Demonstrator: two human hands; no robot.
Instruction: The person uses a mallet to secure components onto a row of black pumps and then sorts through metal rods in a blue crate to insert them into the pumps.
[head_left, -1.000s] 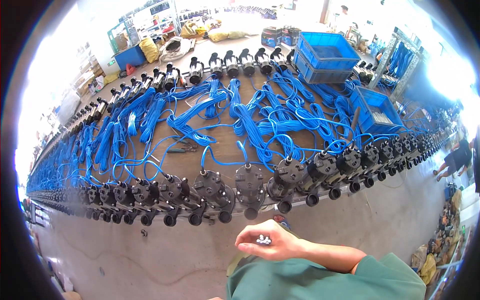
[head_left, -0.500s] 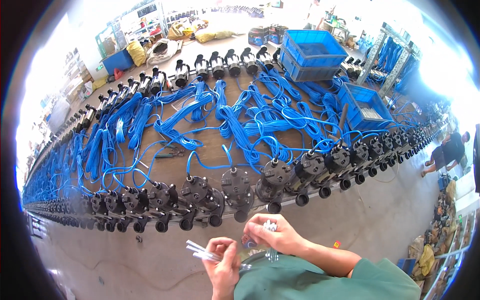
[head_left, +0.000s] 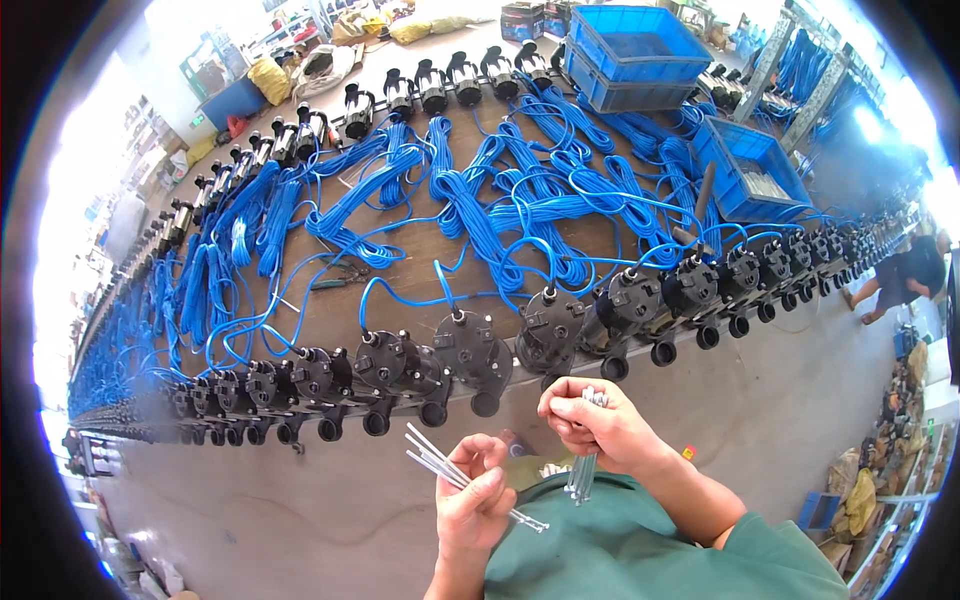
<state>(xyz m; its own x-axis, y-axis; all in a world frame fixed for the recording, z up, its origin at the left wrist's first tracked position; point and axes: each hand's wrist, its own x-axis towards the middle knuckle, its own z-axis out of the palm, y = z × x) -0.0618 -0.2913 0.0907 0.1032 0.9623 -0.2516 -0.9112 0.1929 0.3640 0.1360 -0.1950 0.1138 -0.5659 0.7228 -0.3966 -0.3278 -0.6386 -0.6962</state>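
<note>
A few thin silvery rods like long bolts (head_left: 432, 456) slant through the closed fingers of my left hand (head_left: 476, 500), their ends sticking out on both sides. To its right and a little higher, my right hand (head_left: 610, 430) grips an upright bundle of similar long bolts (head_left: 582, 478); the tops show above the fist and the lower ends hang below. Both hands are apart, in front of my green shirt (head_left: 590, 550). Just beyond them stands a row of black pump-like units (head_left: 472, 352) along the bench edge, blue cables running from their tops.
Coiled blue cables (head_left: 480, 225) cover much of the brown bench (head_left: 330, 315), with pliers (head_left: 340, 275) among them. Stacked blue crates (head_left: 640, 95) and a crate of pale rods (head_left: 750, 205) sit at the back right. Another person (head_left: 905, 275) is at the far right.
Both hands have shifted right; the right one is also higher. The left hand's bolts now slant more steeply, with their lower ends showing. The view has tilted slightly, moving the bench upward.
</note>
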